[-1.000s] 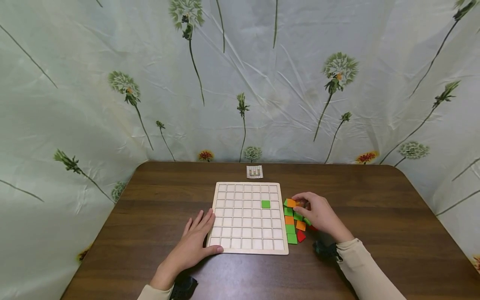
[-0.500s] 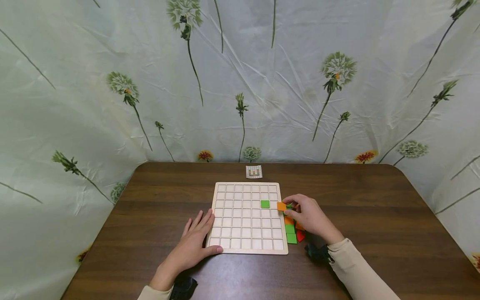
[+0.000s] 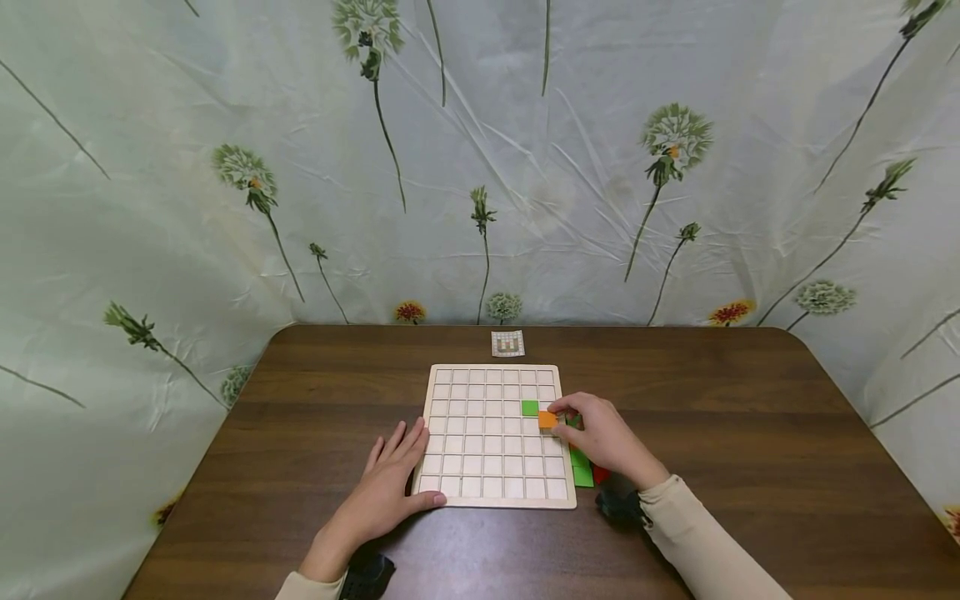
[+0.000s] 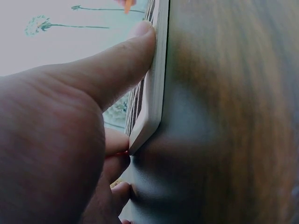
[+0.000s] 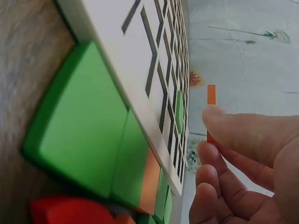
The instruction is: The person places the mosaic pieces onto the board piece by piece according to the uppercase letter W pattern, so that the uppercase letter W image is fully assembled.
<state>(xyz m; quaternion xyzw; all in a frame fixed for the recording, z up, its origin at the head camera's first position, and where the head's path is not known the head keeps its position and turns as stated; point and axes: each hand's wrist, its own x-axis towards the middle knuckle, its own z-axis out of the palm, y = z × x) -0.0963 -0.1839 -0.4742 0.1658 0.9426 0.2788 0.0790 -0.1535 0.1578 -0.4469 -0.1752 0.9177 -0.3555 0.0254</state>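
A pale wooden grid board [image 3: 487, 450] lies on the brown table. My left hand [image 3: 386, 487] rests at its left edge, fingers straight and spread, with the thumb on the near left corner. Between thumb and fingers, my right hand [image 3: 607, 433] pinches a thin orange square tile [image 3: 547, 420], held above the right side of the board. In the right wrist view the orange tile [image 5: 211, 93] stands clear of the grid. One green tile [image 3: 530, 408] sits in a cell close to it, left and slightly farther back.
Right of the board lie several loose tiles: green ones [image 3: 582, 475], a red one [image 3: 600, 474] and an orange one [image 5: 150, 184], partly hidden by the right hand in the head view. A small printed card [image 3: 507, 343] lies behind the board. A flower-patterned curtain [image 3: 450, 167] hangs beyond the table.
My right hand has picked the orange tile off the pile and carried it left over the board's right side. My left hand has stayed at the board's edge.
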